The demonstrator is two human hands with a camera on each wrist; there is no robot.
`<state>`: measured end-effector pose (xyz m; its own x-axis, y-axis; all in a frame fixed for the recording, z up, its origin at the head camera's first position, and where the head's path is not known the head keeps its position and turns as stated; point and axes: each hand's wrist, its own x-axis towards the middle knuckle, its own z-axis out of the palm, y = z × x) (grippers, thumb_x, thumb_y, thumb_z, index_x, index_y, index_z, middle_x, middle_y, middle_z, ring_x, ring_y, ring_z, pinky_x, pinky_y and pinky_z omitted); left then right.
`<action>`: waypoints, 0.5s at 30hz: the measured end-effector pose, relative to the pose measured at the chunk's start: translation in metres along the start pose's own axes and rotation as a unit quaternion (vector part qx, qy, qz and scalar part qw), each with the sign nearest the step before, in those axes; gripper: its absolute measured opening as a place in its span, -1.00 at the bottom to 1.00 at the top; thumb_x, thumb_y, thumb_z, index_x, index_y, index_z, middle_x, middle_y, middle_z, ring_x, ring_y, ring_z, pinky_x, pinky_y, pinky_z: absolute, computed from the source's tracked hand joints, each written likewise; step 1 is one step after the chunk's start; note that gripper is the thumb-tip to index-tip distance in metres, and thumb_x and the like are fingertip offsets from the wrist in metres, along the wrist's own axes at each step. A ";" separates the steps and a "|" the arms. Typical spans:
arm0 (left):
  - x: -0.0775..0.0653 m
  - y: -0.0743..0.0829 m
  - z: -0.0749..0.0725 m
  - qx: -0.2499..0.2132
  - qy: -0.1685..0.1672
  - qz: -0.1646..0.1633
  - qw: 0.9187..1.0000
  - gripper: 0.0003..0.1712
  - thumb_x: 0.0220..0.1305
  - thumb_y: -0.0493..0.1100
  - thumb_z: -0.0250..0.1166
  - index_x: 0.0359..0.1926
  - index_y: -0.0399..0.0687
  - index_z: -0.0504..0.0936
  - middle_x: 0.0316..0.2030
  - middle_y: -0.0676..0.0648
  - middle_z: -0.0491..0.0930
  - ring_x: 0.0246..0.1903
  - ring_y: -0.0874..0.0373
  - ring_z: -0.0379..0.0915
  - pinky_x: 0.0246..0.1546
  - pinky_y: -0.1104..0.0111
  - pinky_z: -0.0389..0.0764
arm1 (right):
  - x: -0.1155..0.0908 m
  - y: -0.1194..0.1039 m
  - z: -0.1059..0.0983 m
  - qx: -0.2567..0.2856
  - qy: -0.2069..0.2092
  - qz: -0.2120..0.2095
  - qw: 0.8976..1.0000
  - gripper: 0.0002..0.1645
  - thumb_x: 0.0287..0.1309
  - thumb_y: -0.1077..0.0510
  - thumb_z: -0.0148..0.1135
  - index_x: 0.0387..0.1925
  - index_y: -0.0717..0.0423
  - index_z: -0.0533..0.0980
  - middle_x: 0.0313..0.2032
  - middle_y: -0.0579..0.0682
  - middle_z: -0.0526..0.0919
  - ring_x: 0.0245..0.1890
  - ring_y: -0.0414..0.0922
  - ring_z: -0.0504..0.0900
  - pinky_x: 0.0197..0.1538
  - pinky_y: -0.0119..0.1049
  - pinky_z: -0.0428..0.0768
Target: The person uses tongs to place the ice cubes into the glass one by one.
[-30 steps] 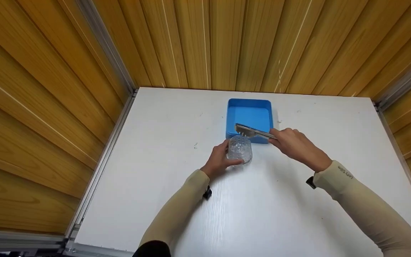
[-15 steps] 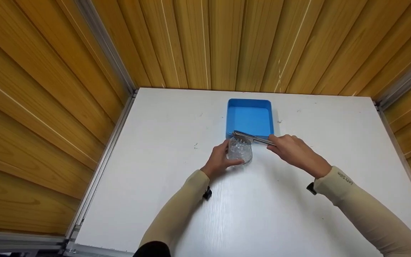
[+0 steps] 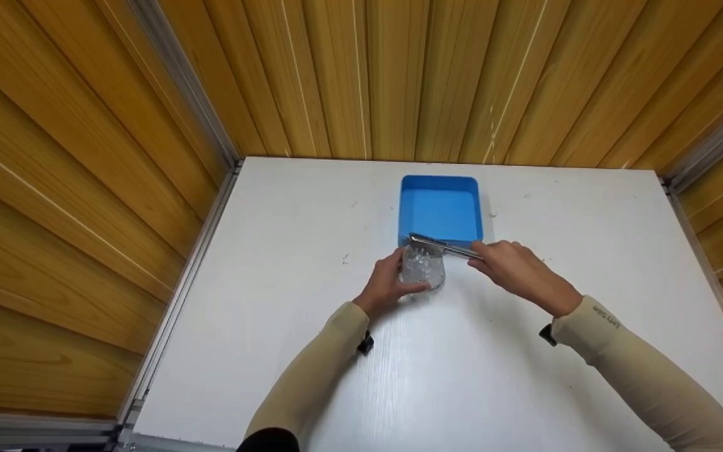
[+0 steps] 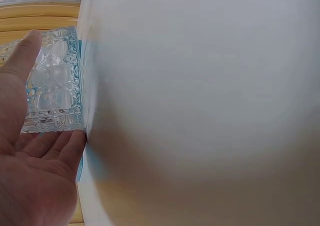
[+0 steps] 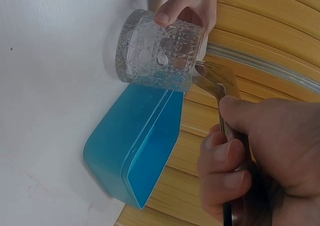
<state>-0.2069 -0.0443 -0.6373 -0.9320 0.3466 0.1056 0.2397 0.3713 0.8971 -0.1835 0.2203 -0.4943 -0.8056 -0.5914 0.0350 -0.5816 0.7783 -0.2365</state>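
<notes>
A clear cut-glass tumbler (image 3: 423, 269) (image 5: 157, 51) (image 4: 52, 81) stands upright on the white table (image 3: 311, 301), just in front of a blue tray (image 3: 440, 208) (image 5: 135, 146). My left hand (image 3: 388, 282) (image 4: 30, 151) (image 5: 187, 8) curls round the tumbler's left side. Metal tongs (image 3: 443, 246) (image 5: 217, 88) are gripped in my right hand (image 3: 512, 267) (image 5: 255, 156). Their tips reach over the rim into the mouth of the tumbler. What is inside the glass cannot be made out.
Wooden plank walls (image 3: 368, 75) with metal corner rails enclose the table on the left, far and right sides. The blue tray shows nothing inside it. Bare white tabletop lies in front of my arms and to the left.
My right hand has lowered the tongs from above the tray's near edge, so their tips now dip into the tumbler's mouth. My left hand has stayed on the glass.
</notes>
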 end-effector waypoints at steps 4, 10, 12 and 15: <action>0.000 0.001 -0.001 -0.002 0.001 0.000 1.000 0.03 0.02 0.06 0.66 0.45 -0.05 0.35 0.19 0.00 0.60 0.16 0.23 0.53 0.21 0.41 0.53 | 0.000 0.000 -0.001 -0.003 0.002 -0.004 1.000 -0.81 0.43 0.15 0.27 -0.07 0.20 0.54 -0.33 0.10 0.75 -0.53 -0.17 0.55 -0.54 -0.33 0.43; 0.000 0.001 -0.001 0.000 -0.004 0.007 1.000 0.00 0.03 0.04 0.65 0.43 -0.06 0.36 0.19 0.00 0.60 0.17 0.24 0.53 0.21 0.44 0.53 | -0.001 0.001 0.002 0.002 -0.009 0.009 1.000 -0.72 0.44 0.13 0.26 0.03 0.23 0.53 -0.17 0.19 0.77 -0.48 -0.13 0.61 -0.54 -0.36 0.44; 0.000 0.001 -0.001 0.001 -0.004 0.010 1.000 -0.04 0.03 0.04 0.65 0.39 -0.06 0.39 0.17 -0.01 0.61 0.16 0.23 0.54 0.21 0.43 0.53 | -0.001 0.001 0.002 -0.001 -0.009 0.014 1.000 -0.72 0.43 0.11 0.27 0.01 0.22 0.53 -0.19 0.18 0.77 -0.50 -0.13 0.59 -0.54 -0.34 0.44; 0.000 0.001 -0.001 0.006 -0.003 0.011 1.000 -0.06 0.03 0.06 0.65 0.37 -0.05 0.40 0.17 0.00 0.61 0.17 0.23 0.53 0.22 0.41 0.53 | -0.001 0.001 0.003 -0.005 -0.003 0.024 1.000 -0.69 0.40 0.06 0.31 -0.01 0.19 0.53 -0.23 0.15 0.76 -0.50 -0.12 0.58 -0.53 -0.31 0.48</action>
<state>-0.2075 -0.0449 -0.6360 -0.9247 0.3606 0.1225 0.2635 0.3736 0.8894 -0.1830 0.2213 -0.4971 -0.8316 -0.5551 0.0181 -0.5439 0.8074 -0.2287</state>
